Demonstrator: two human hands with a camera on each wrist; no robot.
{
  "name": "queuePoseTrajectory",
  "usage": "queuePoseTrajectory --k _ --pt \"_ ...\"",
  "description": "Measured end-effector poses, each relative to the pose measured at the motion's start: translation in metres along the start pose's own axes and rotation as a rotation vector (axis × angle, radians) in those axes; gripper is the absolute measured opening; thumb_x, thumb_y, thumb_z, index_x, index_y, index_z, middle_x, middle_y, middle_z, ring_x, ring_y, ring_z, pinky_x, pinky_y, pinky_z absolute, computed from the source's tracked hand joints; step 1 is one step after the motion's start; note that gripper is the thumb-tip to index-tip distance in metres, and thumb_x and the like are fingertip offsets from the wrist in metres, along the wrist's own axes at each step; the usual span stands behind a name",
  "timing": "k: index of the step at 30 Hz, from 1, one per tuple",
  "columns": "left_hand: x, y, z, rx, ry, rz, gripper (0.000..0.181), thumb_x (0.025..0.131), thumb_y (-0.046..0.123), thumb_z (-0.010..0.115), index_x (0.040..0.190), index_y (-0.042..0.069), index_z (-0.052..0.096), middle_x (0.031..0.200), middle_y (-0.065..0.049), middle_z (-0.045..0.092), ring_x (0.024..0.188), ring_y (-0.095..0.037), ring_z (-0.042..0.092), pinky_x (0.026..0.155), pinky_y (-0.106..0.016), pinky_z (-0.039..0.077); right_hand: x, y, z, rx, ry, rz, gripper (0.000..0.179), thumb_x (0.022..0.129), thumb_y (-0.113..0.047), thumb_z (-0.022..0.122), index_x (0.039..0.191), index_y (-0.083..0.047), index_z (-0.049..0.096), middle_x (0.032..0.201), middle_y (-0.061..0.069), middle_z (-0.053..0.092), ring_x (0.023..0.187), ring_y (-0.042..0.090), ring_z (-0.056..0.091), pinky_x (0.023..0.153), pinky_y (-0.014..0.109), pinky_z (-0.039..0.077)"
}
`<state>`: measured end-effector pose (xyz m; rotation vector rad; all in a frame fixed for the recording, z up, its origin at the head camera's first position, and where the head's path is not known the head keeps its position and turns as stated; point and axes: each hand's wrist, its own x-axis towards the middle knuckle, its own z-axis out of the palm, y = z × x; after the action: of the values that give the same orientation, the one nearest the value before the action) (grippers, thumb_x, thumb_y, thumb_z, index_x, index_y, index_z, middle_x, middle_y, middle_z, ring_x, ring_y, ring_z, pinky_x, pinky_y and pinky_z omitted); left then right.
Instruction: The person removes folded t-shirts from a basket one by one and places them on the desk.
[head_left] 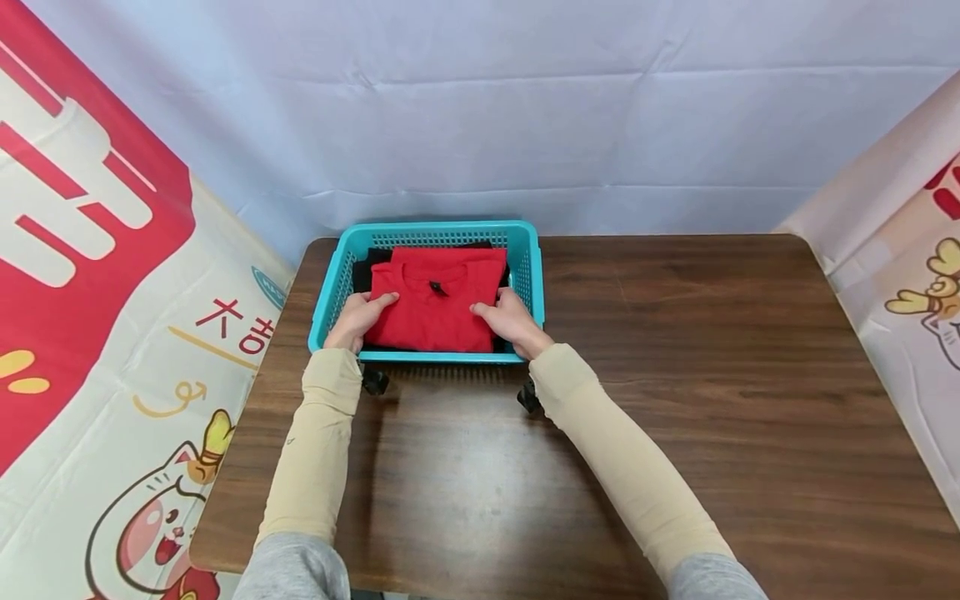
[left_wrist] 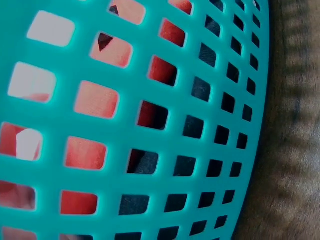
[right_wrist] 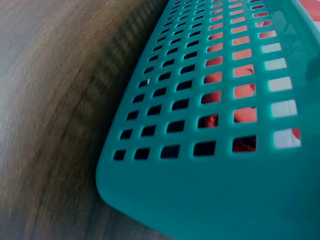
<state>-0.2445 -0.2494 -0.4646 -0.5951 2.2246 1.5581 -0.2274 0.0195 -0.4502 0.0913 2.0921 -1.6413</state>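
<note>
A folded red T-shirt (head_left: 438, 312), its neckline toward the back wall, lies inside a turquoise plastic basket (head_left: 427, 357). My left hand (head_left: 360, 320) reaches over the basket's front and pinches the shirt's left edge, thumb on top. On the opposite edge, my right hand (head_left: 512, 320) grips the shirt the same way; the fingers under the cloth are hidden. Black clothing (head_left: 363, 273) shows beneath and around the red shirt. Both wrist views look at the basket's perforated wall (left_wrist: 170, 135) (right_wrist: 200, 185), with red and dark cloth visible through the holes.
The basket stands on a brown wooden table (head_left: 675, 375), near its back left corner. Behind the table hangs a pale curtain (head_left: 525, 117). A printed cloth (head_left: 90, 350) with red shapes and a cartoon cat borders the left side.
</note>
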Motion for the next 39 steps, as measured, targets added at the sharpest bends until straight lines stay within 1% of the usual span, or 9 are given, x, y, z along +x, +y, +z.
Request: queuePoseTrajectory --k 3,7,12,16,22,26,32,35,39 --pt "-0.0011 -0.0007 0.0007 0.008 -0.005 0.027 0.055 0.093 0.045 0.059 0.135 0.011 0.050 0.119 -0.006 0.056 0.102 -0.019 0.056 0.087 -0.033 0.049 0.0012 0.0011 0.0017 -0.008 0.000 0.002 0.041 0.096 -0.026 0.056 0.128 -0.004 0.042 0.117 0.012 0.054 0.100 0.023 0.058 0.084 0.034 0.049" --pt "-0.0024 -0.0004 0.0019 -0.006 -0.017 0.060 0.054 0.092 0.043 0.061 0.134 0.013 0.049 0.121 -0.006 0.056 0.103 -0.021 0.057 0.086 -0.034 0.051 0.0038 0.0024 0.0025 0.000 -0.018 0.002 0.046 0.098 -0.025 0.054 0.134 -0.005 0.035 0.127 0.012 0.049 0.112 0.024 0.053 0.094 0.039 0.048" --pt "-0.0032 0.0004 0.0029 0.011 -0.011 0.099 0.054 0.092 0.039 0.063 0.136 0.012 0.047 0.125 -0.009 0.055 0.104 -0.022 0.057 0.087 -0.035 0.051 0.0065 0.0046 0.0022 0.003 -0.051 -0.049 0.057 0.100 -0.019 0.049 0.148 -0.007 0.021 0.147 0.014 0.035 0.134 0.029 0.039 0.109 0.046 0.039" --pt "-0.0024 0.0006 0.0044 0.038 -0.021 0.151 0.054 0.093 0.033 0.063 0.138 0.010 0.043 0.129 -0.012 0.054 0.106 -0.024 0.057 0.091 -0.037 0.051 0.0081 0.0062 0.0026 -0.022 -0.056 -0.070 0.067 0.100 -0.018 0.050 0.154 -0.014 0.011 0.154 0.010 0.028 0.138 0.029 0.034 0.111 0.046 0.038" --pt "-0.0025 0.0000 0.0041 0.039 -0.045 0.188 0.053 0.096 0.023 0.059 0.140 0.007 0.035 0.135 -0.014 0.049 0.118 -0.028 0.051 0.100 -0.043 0.046 0.0097 0.0062 0.0040 -0.025 -0.056 -0.081 0.069 0.100 -0.017 0.050 0.156 -0.020 0.009 0.150 0.009 0.032 0.133 0.028 0.039 0.105 0.046 0.044" --pt "-0.0020 -0.0011 0.0033 0.020 -0.067 0.191 0.054 0.097 0.018 0.055 0.144 0.008 0.029 0.141 -0.013 0.043 0.126 -0.030 0.045 0.105 -0.046 0.043 0.0090 0.0057 0.0037 -0.016 -0.056 -0.071 0.068 0.100 -0.016 0.048 0.155 -0.022 0.009 0.148 0.010 0.034 0.129 0.028 0.041 0.094 0.043 0.052" --pt "-0.0015 -0.0016 0.0016 0.012 -0.075 0.218 0.077 0.098 0.015 0.053 0.155 0.022 0.003 0.156 -0.010 0.022 0.140 -0.031 0.027 0.112 -0.049 0.035 0.0075 0.0048 0.0030 -0.014 -0.044 -0.050 0.073 0.100 -0.014 0.046 0.156 -0.020 0.000 0.145 0.014 0.035 0.118 0.030 0.051 0.076 0.038 0.058" --pt "-0.0014 -0.0017 0.0007 -0.009 -0.087 0.247 0.083 0.098 0.011 0.052 0.155 0.030 -0.005 0.160 -0.009 0.013 0.143 -0.031 0.022 0.114 -0.049 0.033 0.0073 0.0045 0.0037 -0.054 -0.012 -0.044 0.078 0.099 -0.013 0.047 0.156 -0.017 -0.007 0.147 0.016 0.033 0.120 0.030 0.049 0.085 0.039 0.054" --pt "-0.0023 -0.0014 0.0014 -0.008 -0.127 0.265 0.073 0.099 0.008 0.048 0.156 0.030 0.009 0.158 -0.009 0.019 0.139 -0.031 0.030 0.108 -0.048 0.038 0.0076 0.0045 0.0041 -0.109 0.042 -0.048 0.083 0.097 -0.013 0.050 0.155 -0.015 -0.010 0.156 0.013 0.023 0.132 0.029 0.038 0.101 0.042 0.046"
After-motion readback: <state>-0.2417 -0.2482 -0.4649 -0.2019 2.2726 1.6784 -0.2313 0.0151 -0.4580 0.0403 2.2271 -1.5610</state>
